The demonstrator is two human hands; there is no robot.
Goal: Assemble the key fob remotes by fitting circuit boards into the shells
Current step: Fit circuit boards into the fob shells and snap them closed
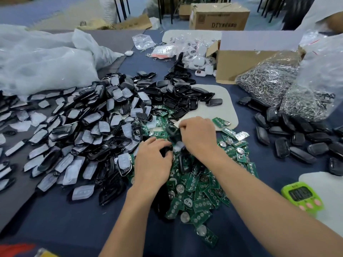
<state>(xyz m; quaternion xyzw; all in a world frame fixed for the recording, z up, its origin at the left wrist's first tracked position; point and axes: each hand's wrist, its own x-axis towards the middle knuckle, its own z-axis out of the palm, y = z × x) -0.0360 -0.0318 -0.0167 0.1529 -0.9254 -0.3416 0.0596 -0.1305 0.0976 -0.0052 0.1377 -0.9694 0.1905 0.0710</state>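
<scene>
Both hands work over the middle of the counter [74, 229], which is covered in dark blue cloth. The left hand [152, 158] has its fingers [163, 144] curled round a small black shell [166, 151], holding it just above the heap of green circuit boards [194, 188] that spreads from the middle toward the near edge. The right hand [198, 136] lies just beyond and beside the left one, knuckles up, its fingers bent down into the parts where the boards meet the black pieces. I cannot tell whether it has hold of anything, as the fingertips are hidden. A large pile of black shells with pale rubber pads [83, 127] fills the left side of the counter, touching the boards. Farther back, near the middle, a pile of glossy black shell halves [176, 93] partly overlaps a beige mat [219, 106]. Closed black key fobs [297, 140] lie scattered toward the right edge, well apart from the hands. Behind them stand clear bags of metal rings [269, 80] and an open cardboard box [241, 60], with white fobs [196, 54] spilled beside it toward the far edge. A crumpled white plastic bag [40, 58] takes up the far left corner. A green timer [301, 196] sits near the right edge, close to the near side.
</scene>
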